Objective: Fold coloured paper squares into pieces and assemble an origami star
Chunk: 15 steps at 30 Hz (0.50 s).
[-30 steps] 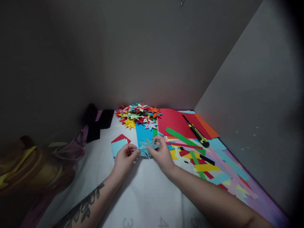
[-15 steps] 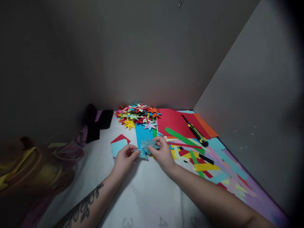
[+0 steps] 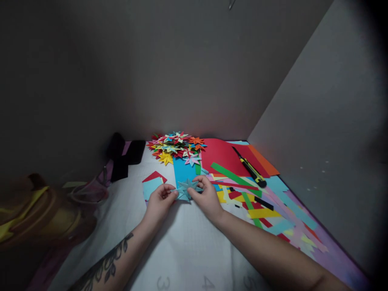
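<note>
Light-blue folded paper, a pointed paper star [image 3: 187,188], is held between my two hands just above the white table covering. My left hand [image 3: 161,201] pinches its left points between thumb and fingers. On the other side, my right hand [image 3: 208,199] grips the right points, thumb lying over the front. Whether it is one piece or two overlapping ones I cannot tell. Behind it lies a blue paper sheet [image 3: 182,170]. Small light-blue paper squares [image 3: 152,187] with a red one under them lie beyond my left hand.
A heap of colourful paper stars [image 3: 177,147] sits against the back wall. Right of it are red sheets [image 3: 221,155], a yellow-black utility knife [image 3: 253,171] and many paper strips [image 3: 263,213]. Black items [image 3: 135,152] lie back left; a blurred brown-yellow object [image 3: 39,214] stands at left.
The light-blue star in my right hand has shifted slightly left and down, overlapping the piece in my left hand more. Both hands keep their pinch.
</note>
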### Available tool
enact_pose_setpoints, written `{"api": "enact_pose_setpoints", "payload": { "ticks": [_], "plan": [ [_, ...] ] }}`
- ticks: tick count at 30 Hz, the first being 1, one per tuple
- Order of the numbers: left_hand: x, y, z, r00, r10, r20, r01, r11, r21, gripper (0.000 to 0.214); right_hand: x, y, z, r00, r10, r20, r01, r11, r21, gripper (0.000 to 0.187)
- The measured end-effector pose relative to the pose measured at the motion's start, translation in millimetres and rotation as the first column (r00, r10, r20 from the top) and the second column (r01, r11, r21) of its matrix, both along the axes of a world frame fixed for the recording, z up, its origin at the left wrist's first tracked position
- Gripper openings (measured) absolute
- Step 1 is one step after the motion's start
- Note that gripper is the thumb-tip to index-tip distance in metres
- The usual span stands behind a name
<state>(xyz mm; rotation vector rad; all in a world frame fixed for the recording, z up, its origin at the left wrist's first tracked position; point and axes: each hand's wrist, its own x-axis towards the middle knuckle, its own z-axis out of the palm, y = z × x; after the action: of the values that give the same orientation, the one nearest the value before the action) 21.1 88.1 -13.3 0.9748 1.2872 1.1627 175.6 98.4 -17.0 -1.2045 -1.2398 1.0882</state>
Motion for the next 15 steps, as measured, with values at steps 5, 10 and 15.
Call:
{"api": "enact_pose_setpoints", "payload": {
  "ticks": [5,10,15],
  "plan": [
    [0.3,0.1,0.1,1.000,0.020,-0.021,-0.019,0.999,0.033,0.032,-2.1,-1.1,-1.8,0.997,0.041,-0.067,-0.044,0.998,-0.047,0.026],
    [-0.5,-0.1,1.0,0.994,0.015,-0.110,-0.006,0.997,0.082,0.028,-5.4,-2.5,-2.4,0.985,0.067,-0.156,-0.083,0.991,-0.100,0.029],
    [1.0,-1.0,6.0,0.994,0.037,-0.101,-0.031,0.998,0.063,0.028,-7.2,-3.4,-0.5,0.977,0.093,-0.193,-0.121,0.983,-0.137,0.030]
  ]
}}
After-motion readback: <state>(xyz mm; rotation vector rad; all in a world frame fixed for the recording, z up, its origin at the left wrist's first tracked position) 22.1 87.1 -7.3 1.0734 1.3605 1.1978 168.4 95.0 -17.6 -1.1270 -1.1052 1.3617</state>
